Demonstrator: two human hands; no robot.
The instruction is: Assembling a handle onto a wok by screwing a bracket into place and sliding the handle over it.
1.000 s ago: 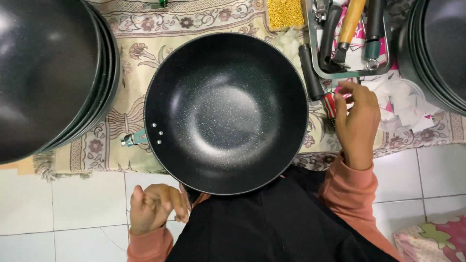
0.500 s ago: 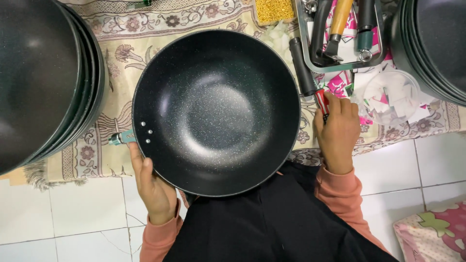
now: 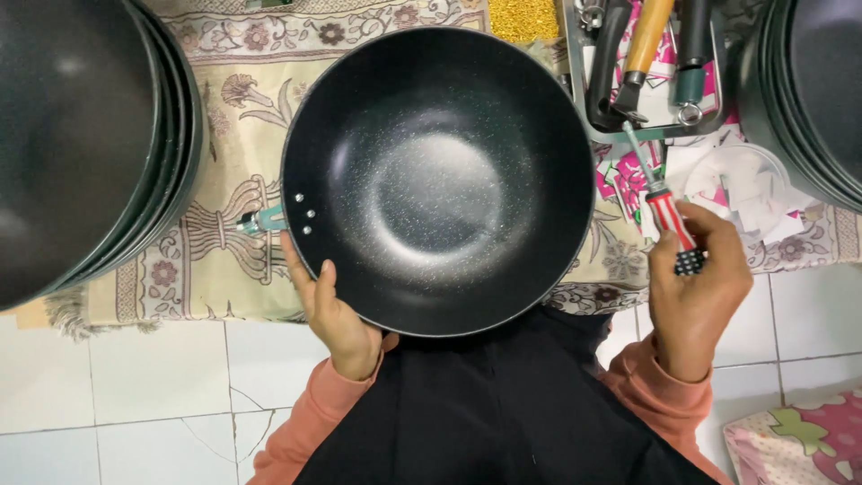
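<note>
We see the black speckled non-stick wok (image 3: 437, 180) at the patterned cloth's (image 3: 206, 260) near edge, handle not yet fitted. Our left hand (image 3: 334, 316) grips its rim; our right hand (image 3: 696, 292) clasps the red-handled screwdriver (image 3: 663, 202).

White tiled floor (image 3: 135, 395), one cracked tile, patterned beige mat (image 3: 215, 162)

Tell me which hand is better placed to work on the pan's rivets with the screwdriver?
Probably right: the right hand already holds the screwdriver, while the left hand grips the pan rim.
</note>
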